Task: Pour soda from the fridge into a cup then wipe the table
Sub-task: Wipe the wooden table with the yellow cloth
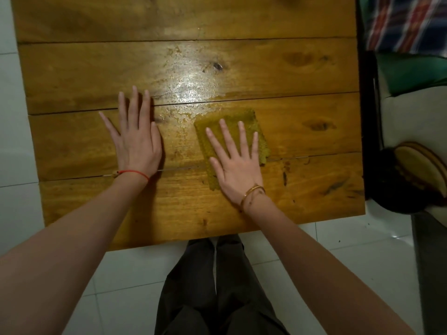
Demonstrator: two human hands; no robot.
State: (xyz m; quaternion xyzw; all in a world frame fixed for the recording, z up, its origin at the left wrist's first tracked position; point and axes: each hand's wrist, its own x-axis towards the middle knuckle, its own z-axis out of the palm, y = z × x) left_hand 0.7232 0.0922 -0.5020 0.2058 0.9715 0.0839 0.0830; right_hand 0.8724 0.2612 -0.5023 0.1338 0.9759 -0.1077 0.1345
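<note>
Both arms reach forward over the near edge of the wooden desk point(302, 68). A wet, shining patch point(191, 88) lies at the desk's middle, and plaid fabric point(406, 22) sits beyond the right edge. The left hand point(136, 143) lies flat on bare wood, fingers straight. The right hand point(235, 165) presses, fingers spread, on the yellow-green cloth point(244, 119) right of the middle.

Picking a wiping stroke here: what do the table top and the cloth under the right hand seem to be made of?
Table: looks like solid wooden planks with a glossy varnish; grain, knots, seams between boards and a bright glare show. Cloth: seems a soft, textured yellow-green fabric, possibly waffle weave or microfibre; its bumpy surface and scalloped edge suggest that. The right hand presses it flat with straight fingers.
</note>
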